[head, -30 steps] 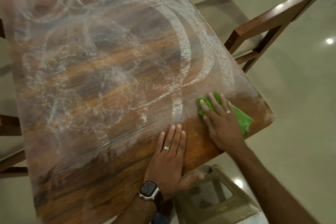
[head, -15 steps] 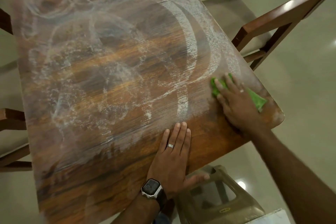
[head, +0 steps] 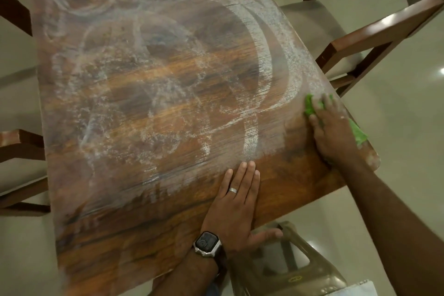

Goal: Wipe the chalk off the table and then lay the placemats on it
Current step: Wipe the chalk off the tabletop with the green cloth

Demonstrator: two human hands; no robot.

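Green cloth [head: 310,106] lies near the right edge of the wooden bench [head: 276,187], pressed flat under the right hand [head: 332,127], whose fingers are spread straight over it. The left hand [head: 234,209] rests palm down on the near, bare wood, fingers straight and together, holding nothing. White chalk [head: 251,144] swirls cover most of the bench top.

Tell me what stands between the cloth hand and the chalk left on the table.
Nothing visible does. The right hand presses the green cloth at the edge of the chalk, with open table ahead. The left hand lies flat, nearer the person, beside that path.
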